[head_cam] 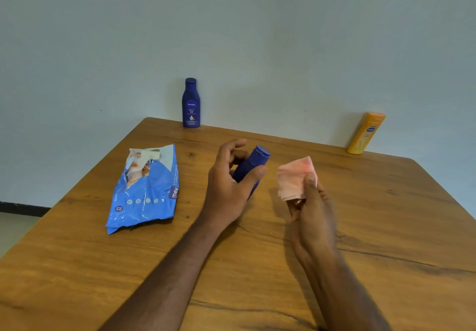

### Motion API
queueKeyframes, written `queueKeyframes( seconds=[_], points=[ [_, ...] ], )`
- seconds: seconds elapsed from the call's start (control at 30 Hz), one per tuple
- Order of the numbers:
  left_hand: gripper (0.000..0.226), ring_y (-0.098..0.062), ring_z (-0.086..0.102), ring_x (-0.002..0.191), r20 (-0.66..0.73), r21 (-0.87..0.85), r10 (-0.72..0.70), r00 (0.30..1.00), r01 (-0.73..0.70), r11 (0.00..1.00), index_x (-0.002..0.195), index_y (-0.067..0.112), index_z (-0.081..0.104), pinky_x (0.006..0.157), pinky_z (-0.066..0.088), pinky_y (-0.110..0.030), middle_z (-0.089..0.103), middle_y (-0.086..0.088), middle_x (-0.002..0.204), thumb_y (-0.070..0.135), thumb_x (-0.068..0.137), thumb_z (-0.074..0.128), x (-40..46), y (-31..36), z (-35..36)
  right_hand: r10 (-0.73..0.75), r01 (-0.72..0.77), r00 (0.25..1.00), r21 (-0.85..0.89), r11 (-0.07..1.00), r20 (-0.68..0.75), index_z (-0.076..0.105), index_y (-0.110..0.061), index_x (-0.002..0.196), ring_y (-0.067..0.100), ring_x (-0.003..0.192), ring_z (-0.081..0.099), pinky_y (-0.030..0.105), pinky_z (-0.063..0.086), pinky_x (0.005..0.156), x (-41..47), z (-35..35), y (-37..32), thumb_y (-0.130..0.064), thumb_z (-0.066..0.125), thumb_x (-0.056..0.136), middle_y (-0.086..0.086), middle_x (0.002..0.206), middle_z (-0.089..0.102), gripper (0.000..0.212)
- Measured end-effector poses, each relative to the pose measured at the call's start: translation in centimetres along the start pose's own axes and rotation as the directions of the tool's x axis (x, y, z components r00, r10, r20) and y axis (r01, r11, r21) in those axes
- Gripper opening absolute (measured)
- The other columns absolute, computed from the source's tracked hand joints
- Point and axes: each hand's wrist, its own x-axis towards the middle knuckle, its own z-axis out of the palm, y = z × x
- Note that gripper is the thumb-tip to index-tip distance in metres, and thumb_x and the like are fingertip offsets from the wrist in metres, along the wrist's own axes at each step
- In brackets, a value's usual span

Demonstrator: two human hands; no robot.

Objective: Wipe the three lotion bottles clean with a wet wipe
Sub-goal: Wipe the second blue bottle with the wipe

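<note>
Your left hand (228,183) grips one dark blue lotion bottle (253,167), thumb curled across its near side and fingers wrapped behind it. The bottle is tilted, with its cap pointing up and away to the right, clear of the tabletop at the cap end; whether its base touches the wood cannot be told, since your palm hides it.

Your right hand (310,202) pinches one folded wet wipe (296,178), pale pink, between the thumb and the fingers, with most of the wipe standing above the fingertips. The wipe sits just beside the held bottle, to its right, with a narrow gap between them; the two are not touching.

Count of lotion bottles: three. One is in your left hand. One Nivea body milk bottle (191,104), dark blue, stands upright at the far edge of the wooden table (386,227), against the wall (257,34), beyond your left hand. One yellow-orange lotion bottle (365,133) stands at the far right edge, tilted so that its top leans on the wall, well apart from both hands.

Count of wipe packs: one. The blue wet wipes pack (144,191) lies flat on the table to the left of your left hand, near it but not touching, with its flap at the far end.
</note>
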Motion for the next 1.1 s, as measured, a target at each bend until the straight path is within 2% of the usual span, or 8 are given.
queueKeyframes(
  seconds=[0.17,0.27,0.47,0.7,0.8,0.9,1.0,1.1],
  points=[
    [0.017,-0.004,0.064,0.092,0.096,-0.118,-0.02,0.995,0.031,0.993,0.119,0.018,0.063,0.078,0.049,-0.016,0.068,0.003,0.105,0.017,0.103,0.056,-0.1,-0.2,0.3,-0.117,0.18,0.964,-0.263,0.948,0.241,0.068,-0.015,0.126,0.02,0.105,0.069,0.035,0.055,0.091,-1.3,0.4,0.8,-0.036,0.046,0.104,0.003,0.11,0.075,0.038],
    [0.031,-0.006,0.064,0.098,0.217,0.028,0.052,0.975,-0.059,0.998,0.129,0.016,0.059,0.079,0.049,-0.015,0.067,0.006,0.111,0.032,0.104,0.05,-0.6,-1.0,0.6,-0.125,0.224,0.939,-0.293,0.929,0.321,0.064,-0.015,0.133,0.022,0.115,0.067,0.048,0.052,0.103,-2.1,1.3,1.2,-0.03,0.043,0.106,0.006,0.118,0.073,0.037],
    [0.078,-0.007,0.032,0.129,0.369,0.333,-0.052,0.928,-0.08,0.939,0.15,0.041,0.04,0.109,0.038,-0.038,0.027,0.015,0.141,0.077,0.081,0.047,-0.4,-1.8,0.8,-0.035,0.068,0.973,-0.135,0.989,0.23,0.055,-0.033,0.142,0.015,0.118,0.066,0.037,0.053,0.099,-1.7,1.0,0.8,-0.029,0.044,0.106,0.0,0.124,0.072,0.038],
    [0.078,-0.002,0.048,0.132,0.329,0.037,-0.116,0.937,0.11,0.993,0.158,0.031,0.026,0.108,0.044,-0.021,0.047,0.009,0.15,0.041,0.093,0.068,-0.8,-1.7,1.1,-0.071,0.107,0.959,-0.119,0.987,0.274,0.06,-0.017,0.137,0.019,0.117,0.067,0.039,0.055,0.099,-1.6,0.8,0.0,-0.026,0.044,0.105,0.004,0.121,0.073,0.037],
    [0.038,-0.023,0.064,0.12,0.254,-0.285,-0.223,0.941,0.293,0.913,0.14,0.018,0.056,0.102,0.052,-0.037,0.067,-0.009,0.128,0.029,0.103,0.053,-0.8,-1.2,1.2,-0.121,0.308,0.906,-0.436,0.845,0.406,0.059,-0.021,0.14,0.016,0.111,0.069,0.043,0.057,0.095,-2.1,0.8,1.6,-0.021,0.045,0.108,0.002,0.118,0.073,0.035],
    [0.051,-0.039,0.064,0.113,0.272,-0.614,-0.517,0.811,0.56,0.555,0.135,0.003,0.059,0.105,0.046,-0.057,0.067,-0.026,0.124,0.04,0.105,0.041,-0.2,-1.5,0.8,-0.095,0.521,0.806,-0.624,0.583,0.584,0.043,-0.038,0.149,0.007,0.129,0.057,0.043,0.046,0.111,-2.2,0.4,2.7,-0.022,0.044,0.103,-0.006,0.142,0.061,0.049],
    [0.062,-0.034,0.062,0.123,0.342,-0.668,-0.551,0.761,0.609,0.428,0.137,0.005,0.059,0.104,0.049,-0.052,0.067,-0.02,0.13,0.052,0.103,0.038,0.4,-2.1,-0.5,-0.023,0.697,0.678,-0.633,0.338,0.735,0.025,-0.035,0.153,-0.008,0.15,0.013,0.032,0.01,0.128,-2.2,0.5,2.6,-0.022,0.042,0.102,-0.015,0.162,0.025,0.056],
    [0.057,-0.033,0.061,0.127,0.403,-0.663,-0.512,0.758,0.628,0.408,0.138,0.003,0.057,0.107,0.048,-0.05,0.063,-0.02,0.136,0.045,0.105,0.038,0.2,-2.3,-0.5,-0.012,0.696,0.693,-0.664,0.272,0.721,0.013,-0.039,0.155,-0.014,0.148,-0.006,0.029,-0.003,0.127,-2.3,0.8,2.5,-0.022,0.039,0.108,-0.023,0.162,0.006,0.057]
  ],
)
